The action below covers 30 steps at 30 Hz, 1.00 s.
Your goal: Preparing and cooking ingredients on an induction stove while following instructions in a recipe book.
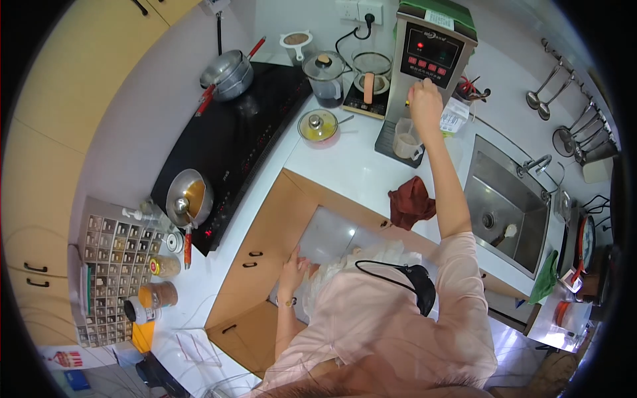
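My right hand point(426, 102) reaches up to the front of a steel water dispenser point(398, 99), its fingers curled round the tap, which the hand mostly hides. Below it, a clear plastic measuring jug point(407, 141) stands upright on the black drip tray point(386, 144). A little pale liquid seems to be in the jug. A red light glows on the dispenser's panel point(430, 54). My left hand point(294, 268) hangs low by my body, near the cabinet doors, fingers apart and holding nothing. A crumpled dark red cloth point(412, 201) lies on the counter below the drip tray.
Left of the dispenser are a lidded glass bowl point(318, 125), a lidded pitcher point(324, 82) and a glass pot point(372, 69). The black cooktop point(239, 134) carries saucepans point(226, 74) and a pan with a ladle point(190, 199). A steel sink point(502, 199) lies right.
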### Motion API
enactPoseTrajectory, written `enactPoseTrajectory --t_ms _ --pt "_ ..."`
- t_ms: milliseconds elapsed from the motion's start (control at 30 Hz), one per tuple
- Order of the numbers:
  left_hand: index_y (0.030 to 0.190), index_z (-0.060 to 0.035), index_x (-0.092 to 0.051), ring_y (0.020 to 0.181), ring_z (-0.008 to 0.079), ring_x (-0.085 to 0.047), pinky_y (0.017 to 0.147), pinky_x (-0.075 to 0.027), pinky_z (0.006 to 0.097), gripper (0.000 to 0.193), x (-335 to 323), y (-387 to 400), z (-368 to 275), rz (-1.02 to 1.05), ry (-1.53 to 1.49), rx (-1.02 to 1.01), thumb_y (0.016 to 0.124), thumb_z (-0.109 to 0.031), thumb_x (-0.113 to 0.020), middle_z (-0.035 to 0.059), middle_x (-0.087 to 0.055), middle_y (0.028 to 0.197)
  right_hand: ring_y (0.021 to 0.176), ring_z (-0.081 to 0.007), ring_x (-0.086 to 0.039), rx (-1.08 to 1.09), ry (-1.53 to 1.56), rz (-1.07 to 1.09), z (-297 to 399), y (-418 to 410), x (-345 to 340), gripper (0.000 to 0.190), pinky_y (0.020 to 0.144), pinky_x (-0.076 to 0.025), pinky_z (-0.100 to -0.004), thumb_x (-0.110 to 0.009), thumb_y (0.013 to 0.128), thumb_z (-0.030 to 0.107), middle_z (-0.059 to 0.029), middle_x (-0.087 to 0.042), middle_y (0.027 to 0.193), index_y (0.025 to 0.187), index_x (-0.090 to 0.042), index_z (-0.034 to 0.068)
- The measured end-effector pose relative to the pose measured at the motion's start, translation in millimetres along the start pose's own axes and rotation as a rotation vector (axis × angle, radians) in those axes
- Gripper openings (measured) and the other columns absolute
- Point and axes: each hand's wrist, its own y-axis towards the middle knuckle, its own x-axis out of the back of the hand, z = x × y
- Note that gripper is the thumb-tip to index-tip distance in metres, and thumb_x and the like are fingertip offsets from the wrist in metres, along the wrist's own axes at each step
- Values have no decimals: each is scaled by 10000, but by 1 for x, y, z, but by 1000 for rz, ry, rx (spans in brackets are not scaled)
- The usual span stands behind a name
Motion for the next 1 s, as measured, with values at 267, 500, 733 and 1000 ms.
enactPoseTrajectory --t_ms 267,500,733,1000 --pt "1239 -70 -535 1153 362 -505 949 -421 399 469 -19 2 16 -8 350 -255 850 -319 -616 219 -502 1279 838 -240 -574 75 -13 -62 -6 1 -4 89 760 -460 -384 -564 725 90 -87 -548 841 767 -624 38" --pt "1197 -27 -546 1124 359 -523 937 -429 399 434 -14 26 9 53 213 -245 858 -290 -612 214 -547 1213 875 -265 -559 52 -4 7 -13 0 -5 93 797 -443 -396 -621 754 116 -94 -533 854 809 -621 40" --pt "1192 -17 -554 1083 361 -546 912 -440 389 432 -10 18 -23 20 241 -225 860 -289 -605 205 -576 1176 866 -272 -562 91 11 -43 -8 1 -1 91 802 -442 -394 -604 734 88 -102 -533 837 801 -624 31" --pt "1220 -40 -553 1104 347 -551 920 -440 390 460 -1 -7 1 16 300 -135 864 -326 -610 198 -585 1177 890 -266 -572 88 -11 -2 -4 4 4 110 841 -443 -387 -564 707 41 -111 -555 869 796 -624 16"
